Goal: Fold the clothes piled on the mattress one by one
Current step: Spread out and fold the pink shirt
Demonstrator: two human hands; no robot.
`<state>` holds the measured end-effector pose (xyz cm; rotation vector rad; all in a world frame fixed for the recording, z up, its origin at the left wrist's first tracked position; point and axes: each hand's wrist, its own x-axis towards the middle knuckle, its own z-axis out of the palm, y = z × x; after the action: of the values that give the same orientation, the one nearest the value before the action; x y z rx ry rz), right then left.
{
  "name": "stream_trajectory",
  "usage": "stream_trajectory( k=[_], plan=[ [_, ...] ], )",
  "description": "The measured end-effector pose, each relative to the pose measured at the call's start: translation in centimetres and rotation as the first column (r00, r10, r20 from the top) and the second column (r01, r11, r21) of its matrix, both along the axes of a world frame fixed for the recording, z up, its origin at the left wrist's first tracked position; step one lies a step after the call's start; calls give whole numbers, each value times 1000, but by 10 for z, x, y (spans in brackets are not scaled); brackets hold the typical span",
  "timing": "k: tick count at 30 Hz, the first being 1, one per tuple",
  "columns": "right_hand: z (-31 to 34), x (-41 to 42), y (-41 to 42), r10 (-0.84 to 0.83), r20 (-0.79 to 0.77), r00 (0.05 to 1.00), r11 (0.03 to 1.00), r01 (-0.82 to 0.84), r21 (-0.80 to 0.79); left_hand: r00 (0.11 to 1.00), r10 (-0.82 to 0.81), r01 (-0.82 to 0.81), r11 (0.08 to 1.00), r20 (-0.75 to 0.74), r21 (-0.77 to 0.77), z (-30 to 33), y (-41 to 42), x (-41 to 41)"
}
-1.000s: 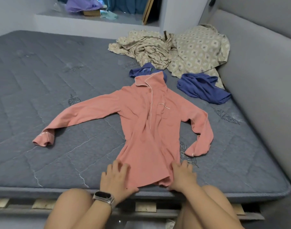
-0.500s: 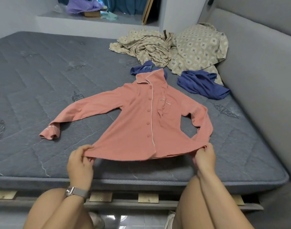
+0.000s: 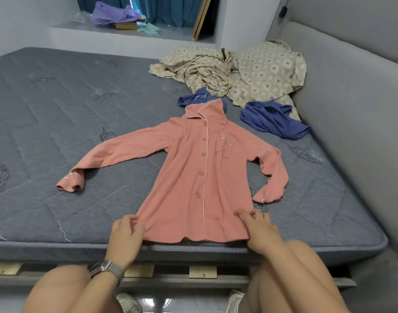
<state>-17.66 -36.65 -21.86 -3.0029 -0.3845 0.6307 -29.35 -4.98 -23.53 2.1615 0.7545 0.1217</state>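
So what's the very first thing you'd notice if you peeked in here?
A pink shirt spread flat, sleeves out, in the middle of the grey mattress. The left hand and right hand touch its bottom corners. Behind it lie crumpled beige patterned clothes and blue ones.

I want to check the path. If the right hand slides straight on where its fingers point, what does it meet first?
Probably the shirt front and its button line; the right hand already touches the hem.

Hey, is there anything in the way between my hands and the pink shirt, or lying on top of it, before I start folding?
Nothing visible. The left hand and right hand are already at the pink shirt hem, and nothing lies on it. Only its collar overlaps a blue garment behind it.
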Motion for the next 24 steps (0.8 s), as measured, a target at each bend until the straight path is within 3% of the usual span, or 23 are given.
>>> stream_trajectory(
  k=[3, 7, 10, 13, 15, 17, 19, 21, 24],
  plan=[
    [-6, 4, -5, -16, -58, 998, 999, 18, 29, 994, 96, -104, 981, -52, -166, 2, 2, 8],
    [-6, 6, -16, -30, 19, 999, 987, 27, 160, 985, 87, -115, 973, -147, -198, 1, -5, 13],
    [0, 4, -26, -118, 90, 989, 973, 97, 208, 988, 149, -153, 964, -36, -219, 4, -12, 15],
    [6, -1, -37, -175, -23, 984, 969, 176, 170, 989, 138, -131, 985, 58, -113, 6, -4, 12],
    [10, -2, -41, -174, -138, 975, 976, 189, 105, 994, 6, -7, 1000, -107, -5, 4, 7, 9],
    [12, 1, -41, -165, -235, 958, 982, 182, 54, 939, -106, 102, 994, -326, -30, 7, 13, 5],
    [15, 6, -39, -163, -299, 940, 982, 183, 40, 903, -123, 109, 992, -412, -55, 8, 12, 4],
    [18, 13, -38, -183, -311, 933, 958, 241, 158, 933, -69, 84, 996, -354, 27, 6, 13, 7],
    [17, 32, -37, -287, -124, 950, 872, 313, 376, 980, 35, -34, 999, -198, 9, 3, 16, 21]
  ],
)
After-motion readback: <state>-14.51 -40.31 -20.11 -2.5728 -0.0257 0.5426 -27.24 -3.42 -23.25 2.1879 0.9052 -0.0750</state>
